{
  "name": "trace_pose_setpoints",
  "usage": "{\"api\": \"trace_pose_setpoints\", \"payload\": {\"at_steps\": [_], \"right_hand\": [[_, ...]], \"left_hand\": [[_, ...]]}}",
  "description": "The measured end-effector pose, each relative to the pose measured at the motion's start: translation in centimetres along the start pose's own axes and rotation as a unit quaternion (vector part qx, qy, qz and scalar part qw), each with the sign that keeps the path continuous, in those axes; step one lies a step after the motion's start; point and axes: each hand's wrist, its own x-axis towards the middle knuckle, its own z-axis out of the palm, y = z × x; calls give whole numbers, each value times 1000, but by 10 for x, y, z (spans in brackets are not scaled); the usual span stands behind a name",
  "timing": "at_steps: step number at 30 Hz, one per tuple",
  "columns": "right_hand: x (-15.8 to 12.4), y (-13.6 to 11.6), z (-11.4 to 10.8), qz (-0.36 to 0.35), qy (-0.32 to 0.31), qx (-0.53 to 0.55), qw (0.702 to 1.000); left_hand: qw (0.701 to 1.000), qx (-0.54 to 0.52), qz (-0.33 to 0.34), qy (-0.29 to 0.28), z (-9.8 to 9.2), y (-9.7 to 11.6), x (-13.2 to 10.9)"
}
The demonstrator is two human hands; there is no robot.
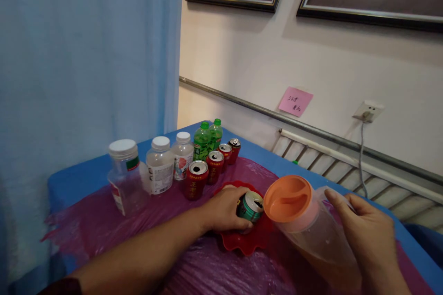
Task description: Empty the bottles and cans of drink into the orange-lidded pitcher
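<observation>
My left hand (226, 209) is wrapped round a green drink can (251, 207), its opened top facing up and slightly tilted. The can is over a red scalloped dish (242, 242); whether its base touches the dish is hidden. In my right hand (367, 226) is the handle of a clear plastic pitcher (321, 244) with an orange lid (289, 198). The pitcher leans left, its lid beside the can's top. Some liquid seems to lie in its lower part. I cannot tell whether any runs out at the spout.
Red cans (198, 179) stand in a row behind my left hand. Further left are clear bottles with white caps (161, 166) and a wide jar (126, 179); green bottles (204, 140) stand behind. Purple plastic film (207, 267) covers the blue table (79, 170). A radiator (332, 170) lines the wall.
</observation>
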Motion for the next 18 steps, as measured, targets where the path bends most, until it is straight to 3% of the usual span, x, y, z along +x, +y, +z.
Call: {"api": "trace_pose_setpoints", "payload": {"at_steps": [18], "right_hand": [[3,5,2,-26,5,-1,1000]], "left_hand": [[1000,2,1,-5,-1,0,0]]}}
